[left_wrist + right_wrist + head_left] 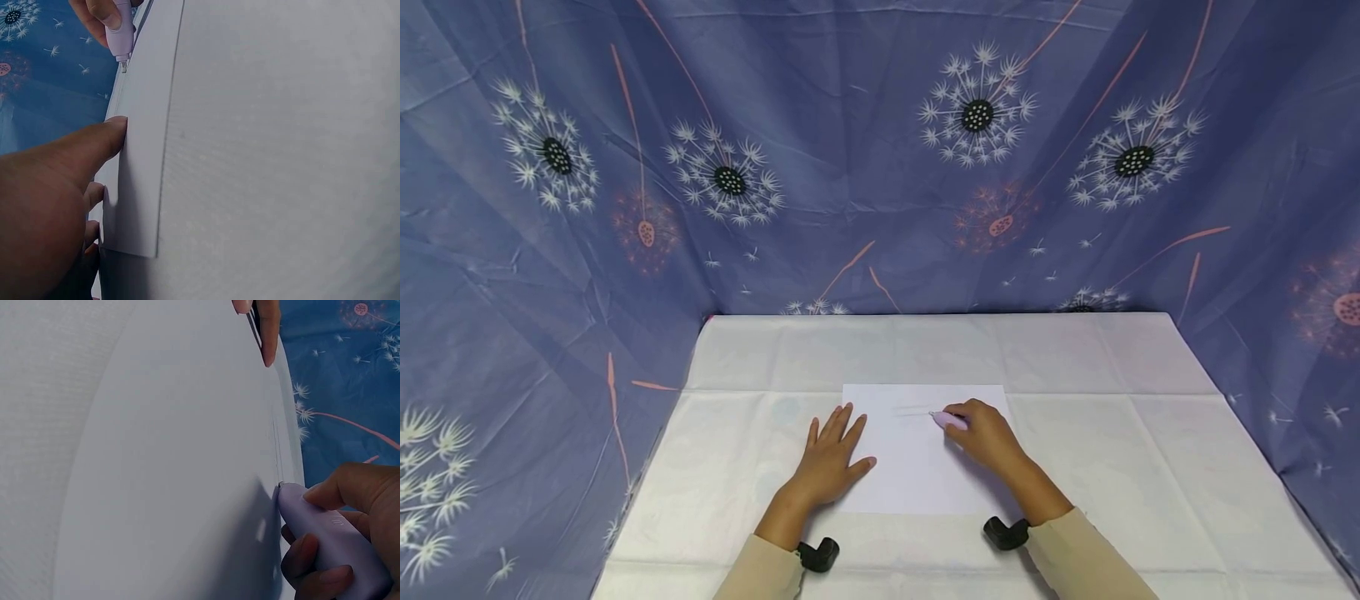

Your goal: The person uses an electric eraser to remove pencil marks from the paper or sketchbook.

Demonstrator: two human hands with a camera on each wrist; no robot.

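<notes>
A white sheet of paper (pixel 910 475) lies on the white-covered table, with a few faint grey lines near its far edge. My left hand (pixel 829 462) rests on the sheet's left side, fingers spread; in the left wrist view the thumb (pixel 94 145) touches the paper. Towards the sheet's upper right, my right hand (pixel 991 433) grips a lavender electric eraser (pixel 951 421). Seen from the right wrist, fingers and thumb wrap the eraser's rounded body (pixel 331 540), and its small metal tip meets the paper at the end of the lines.
The white tablecloth (pixel 1097 475) has fold creases and extends around the sheet. A blue curtain (pixel 850 150) with dandelion prints hangs behind the table and along both sides. Black wrist devices (pixel 1006 533) sit under both forearms, near beige sleeves (pixel 1086 554).
</notes>
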